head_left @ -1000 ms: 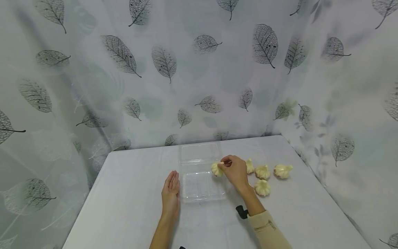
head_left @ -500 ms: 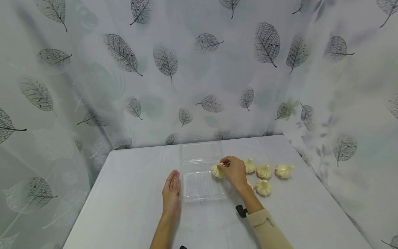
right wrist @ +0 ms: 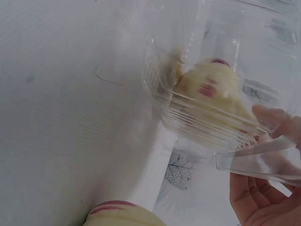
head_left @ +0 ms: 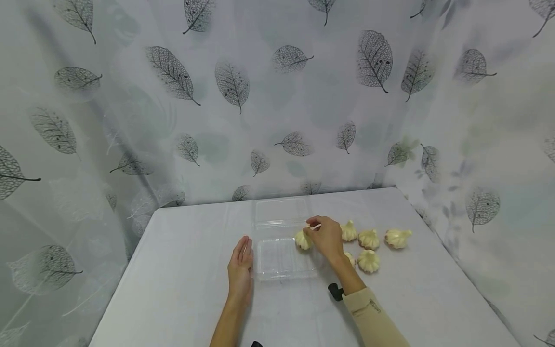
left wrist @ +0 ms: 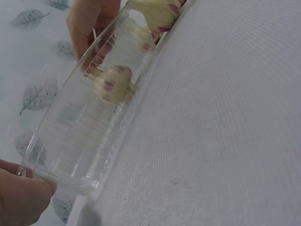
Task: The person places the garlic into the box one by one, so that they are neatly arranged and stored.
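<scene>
A clear plastic clamshell container (head_left: 277,274) lies with its lid folded back on the white-covered table. My right hand (head_left: 326,238) pinches the stem end of a garlic bulb (head_left: 303,241) in the right part of the container's base. Through the clear wall, the right wrist view shows the pale, purple-marked bulb (right wrist: 211,87) low inside, stem toward the fingertips. My left hand (head_left: 240,270) rests along the container's left side with its fingers straight. In the left wrist view, fingers of that left hand (left wrist: 23,197) touch the container's rim at the near corner.
Several more garlic bulbs (head_left: 368,260) lie on the table right of the container, one partly hidden behind the right wrist. A single bulb (head_left: 397,238) lies farthest right. A leaf-printed curtain (head_left: 277,106) hangs behind the white tabletop (head_left: 186,270).
The garlic bulb in my right hand has come down slightly within the container. The left hand stays at the container's side. The head view has shifted a little.
</scene>
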{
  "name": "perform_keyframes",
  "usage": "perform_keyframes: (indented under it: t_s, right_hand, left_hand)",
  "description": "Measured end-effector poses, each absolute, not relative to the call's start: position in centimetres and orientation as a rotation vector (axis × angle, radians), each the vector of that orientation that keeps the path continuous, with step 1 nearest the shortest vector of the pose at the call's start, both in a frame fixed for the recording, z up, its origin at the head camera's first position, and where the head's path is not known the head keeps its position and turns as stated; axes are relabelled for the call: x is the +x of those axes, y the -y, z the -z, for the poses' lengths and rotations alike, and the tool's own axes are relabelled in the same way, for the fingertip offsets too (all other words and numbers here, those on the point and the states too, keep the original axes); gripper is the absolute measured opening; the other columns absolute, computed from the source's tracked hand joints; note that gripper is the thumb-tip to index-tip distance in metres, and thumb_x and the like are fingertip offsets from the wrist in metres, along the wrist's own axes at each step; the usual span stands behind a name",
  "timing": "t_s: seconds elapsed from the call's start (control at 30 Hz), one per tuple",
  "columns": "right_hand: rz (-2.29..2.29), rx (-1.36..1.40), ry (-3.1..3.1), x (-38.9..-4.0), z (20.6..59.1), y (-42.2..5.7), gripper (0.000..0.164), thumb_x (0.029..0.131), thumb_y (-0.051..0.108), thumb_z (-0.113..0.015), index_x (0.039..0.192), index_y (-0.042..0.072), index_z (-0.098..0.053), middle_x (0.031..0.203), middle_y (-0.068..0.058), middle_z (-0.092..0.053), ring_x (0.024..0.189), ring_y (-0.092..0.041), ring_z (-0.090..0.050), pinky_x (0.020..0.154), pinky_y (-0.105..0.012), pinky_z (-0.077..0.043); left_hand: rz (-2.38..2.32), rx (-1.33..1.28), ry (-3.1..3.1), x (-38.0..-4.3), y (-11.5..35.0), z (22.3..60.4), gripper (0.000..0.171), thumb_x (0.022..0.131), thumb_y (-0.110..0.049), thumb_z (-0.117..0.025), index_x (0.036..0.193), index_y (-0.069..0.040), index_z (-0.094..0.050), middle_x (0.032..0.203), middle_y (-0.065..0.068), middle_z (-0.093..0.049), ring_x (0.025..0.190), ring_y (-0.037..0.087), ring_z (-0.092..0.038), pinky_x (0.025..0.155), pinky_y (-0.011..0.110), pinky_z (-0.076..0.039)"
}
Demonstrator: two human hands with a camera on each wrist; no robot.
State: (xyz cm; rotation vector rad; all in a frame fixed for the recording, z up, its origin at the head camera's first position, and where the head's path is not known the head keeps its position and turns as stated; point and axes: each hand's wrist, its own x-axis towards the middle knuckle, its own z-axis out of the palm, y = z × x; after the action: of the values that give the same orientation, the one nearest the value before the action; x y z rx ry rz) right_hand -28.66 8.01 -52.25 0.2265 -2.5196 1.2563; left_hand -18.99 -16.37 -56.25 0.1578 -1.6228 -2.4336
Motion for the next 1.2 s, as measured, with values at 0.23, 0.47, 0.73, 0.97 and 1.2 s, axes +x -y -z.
perform_keyframes:
  t_s: [0.23, 0.47, 0.73, 0.97, 1.2]
  right_hand:
    - [-1.244, 0.219, 2.53, -28.6, 52.2, -8.1, 0.022, 0.084, 0.015, -0.087, 0.104, 0.006, -0.081, 0.096, -0.007, -0.076, 0.08, -0.021, -0.073, 0.065, -0.036, -0.061]
    - [-1.24, 0.203, 2.522, -28.0, 51.8, -8.6, 0.023, 0.085, 0.016, -0.087, 0.105, 0.006, -0.08, 0.099, -0.008, -0.076, 0.081, -0.023, -0.074, 0.062, -0.035, -0.062]
    - [-1.227, 0.193, 2.489, -27.3, 51.0, -9.3, 0.022, 0.085, 0.019, -0.088, 0.102, 0.008, -0.08, 0.096, -0.007, -0.077, 0.079, -0.022, -0.074, 0.063, -0.035, -0.062]
    - [-1.213, 0.202, 2.455, -26.6, 50.2, -10.2, 0.022, 0.086, 0.017, -0.087, 0.103, 0.006, -0.08, 0.094, -0.008, -0.077, 0.081, -0.023, -0.074, 0.066, -0.038, -0.063]
    - [-1.145, 0.173, 2.456, -25.6, 49.4, -11.4, 0.019, 0.086, 0.016, -0.086, 0.102, 0.009, -0.08, 0.091, -0.006, -0.077, 0.08, -0.022, -0.074, 0.069, -0.039, -0.062]
  left_hand:
    - [2.426, 0.163, 1.637, -19.0, 16.3, 56.3, 0.055, 0.109, 0.003, -0.041, 0.162, -0.004, -0.029, 0.171, 0.012, -0.024, 0.158, 0.023, -0.023, 0.125, 0.031, -0.027]
    - [2.435, 0.15, 1.619, -19.2, 16.3, 56.5, 0.055, 0.109, 0.004, -0.041, 0.162, -0.003, -0.029, 0.171, 0.013, -0.024, 0.158, 0.022, -0.023, 0.126, 0.032, -0.026]
    - [2.433, 0.147, 1.622, -19.2, 16.2, 56.3, 0.055, 0.109, 0.005, -0.04, 0.162, -0.003, -0.028, 0.171, 0.013, -0.023, 0.158, 0.022, -0.023, 0.127, 0.031, -0.026]
    - [2.435, 0.132, 1.604, -19.2, 16.2, 56.4, 0.055, 0.109, 0.005, -0.04, 0.162, -0.001, -0.027, 0.172, 0.015, -0.021, 0.158, 0.022, -0.023, 0.127, 0.033, -0.025]
    - [2.438, 0.123, 1.593, -19.3, 16.2, 56.4, 0.055, 0.108, 0.006, -0.04, 0.162, -0.001, -0.027, 0.172, 0.016, -0.021, 0.158, 0.022, -0.023, 0.126, 0.03, -0.028]
